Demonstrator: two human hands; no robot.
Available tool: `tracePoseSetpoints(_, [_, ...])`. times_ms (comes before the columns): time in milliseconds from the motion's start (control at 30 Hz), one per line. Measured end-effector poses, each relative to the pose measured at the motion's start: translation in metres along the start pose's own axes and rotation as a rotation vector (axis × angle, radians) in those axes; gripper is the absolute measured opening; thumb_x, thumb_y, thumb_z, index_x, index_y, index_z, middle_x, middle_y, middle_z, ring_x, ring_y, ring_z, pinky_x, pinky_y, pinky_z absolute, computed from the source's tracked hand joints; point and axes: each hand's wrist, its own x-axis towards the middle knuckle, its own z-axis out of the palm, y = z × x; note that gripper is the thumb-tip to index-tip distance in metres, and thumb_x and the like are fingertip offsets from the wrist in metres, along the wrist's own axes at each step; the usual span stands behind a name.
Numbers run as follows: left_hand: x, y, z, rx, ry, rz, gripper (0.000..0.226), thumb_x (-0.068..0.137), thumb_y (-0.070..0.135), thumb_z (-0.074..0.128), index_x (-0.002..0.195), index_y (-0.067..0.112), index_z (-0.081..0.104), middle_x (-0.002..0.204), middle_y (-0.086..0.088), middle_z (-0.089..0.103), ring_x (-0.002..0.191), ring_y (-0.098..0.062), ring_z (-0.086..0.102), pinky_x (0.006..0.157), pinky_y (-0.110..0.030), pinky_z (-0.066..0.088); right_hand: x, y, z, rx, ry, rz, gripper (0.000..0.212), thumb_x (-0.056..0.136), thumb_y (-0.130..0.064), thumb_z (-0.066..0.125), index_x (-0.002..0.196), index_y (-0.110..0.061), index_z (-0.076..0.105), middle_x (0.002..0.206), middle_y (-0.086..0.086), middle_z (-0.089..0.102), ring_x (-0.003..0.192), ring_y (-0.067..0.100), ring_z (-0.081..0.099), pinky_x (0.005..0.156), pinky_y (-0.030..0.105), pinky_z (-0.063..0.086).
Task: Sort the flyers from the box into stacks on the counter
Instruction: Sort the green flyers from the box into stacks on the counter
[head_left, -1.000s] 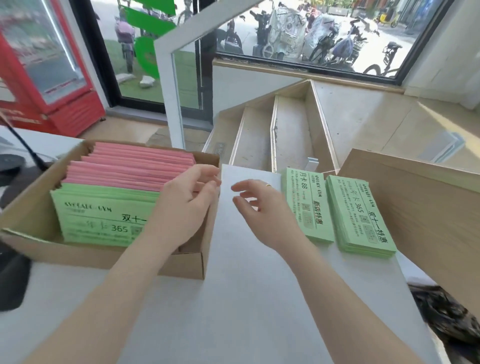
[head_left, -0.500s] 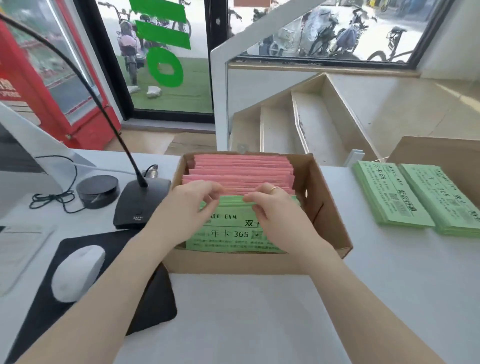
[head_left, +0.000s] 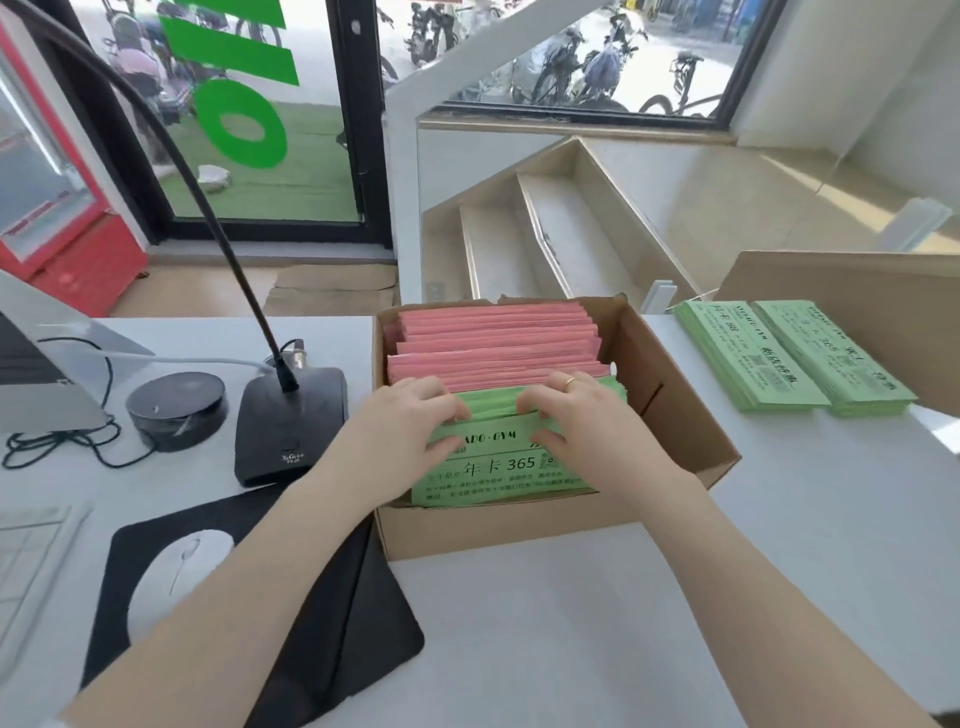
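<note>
Where both hands grip: green flyers (head_left: 498, 467) ("年卡 365") in box (head_left: 675, 415).

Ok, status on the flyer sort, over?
Left hand and right hand both gripping green flyers in the cardboard box. Two green stacks on the counter. Pink flyers unsorted. Nothing obstructing.

Daylight poured through the black-framed glass door (head_left: 270, 130); pale wooden steps (head_left: 545, 244) dropped away beyond, and a red cabinet (head_left: 62, 228), possibly a fridge, stood left.
</note>
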Motion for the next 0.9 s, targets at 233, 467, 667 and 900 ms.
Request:
tracePoseSetpoints(233, [0.000,0.003,0.002,0.009,-0.034,0.012,0.013,0.080,0.020,0.069,0.084,0.013,0.060,0.075,0.007,0.046,0.069,-0.016,0.045,0.063,-0.026,0.034,-0.002,-0.002,-0.003,-0.041,-0.007,0.000,0.012,0.084,-0.021,0.064,0.095,-0.015,0.062,0.096,-0.002,0.055,0.085,0.020,0.047,0.066,0.027,0.027])
tracePoseSetpoints(467, [-0.003,0.000,0.001,0.031,0.017,0.038,0.018,0.066,0.006,0.080,0.075,0.012,0.065,0.073,-0.002,0.059,0.065,-0.023,0.055,0.054,-0.035,0.049,-0.001,-0.003,0.004,-0.131,0.084,-0.046,0.031,0.057,-0.001,0.081,0.083,-0.013,0.067,0.076,0.003,0.064,0.065,0.027,0.060,0.050,0.027,0.042])
tracePoseSetpoints(667, [0.000,0.004,0.004,0.061,-0.031,-0.074,0.025,0.086,0.022,0.062,0.111,0.016,0.061,0.101,0.001,0.060,0.095,-0.020,0.057,0.078,-0.031,0.048,-0.003,0.001,0.000,-0.093,0.024,-0.029,0.026,0.088,-0.009,0.057,0.113,-0.015,0.060,0.112,0.000,0.056,0.096,0.022,0.052,0.058,0.029,0.040])
tracePoseSetpoints(900, [0.005,0.002,0.006,0.138,-0.086,-0.140,0.032,0.090,0.031,0.055,0.120,0.019,0.054,0.108,0.002,0.052,0.105,-0.017,0.047,0.087,-0.027,0.040,0.007,-0.005,0.003,-0.084,-0.092,0.088,0.034,0.089,-0.024,0.058,0.122,-0.019,0.050,0.119,0.000,0.042,0.109,0.017,0.043,0.069,0.026,0.035])
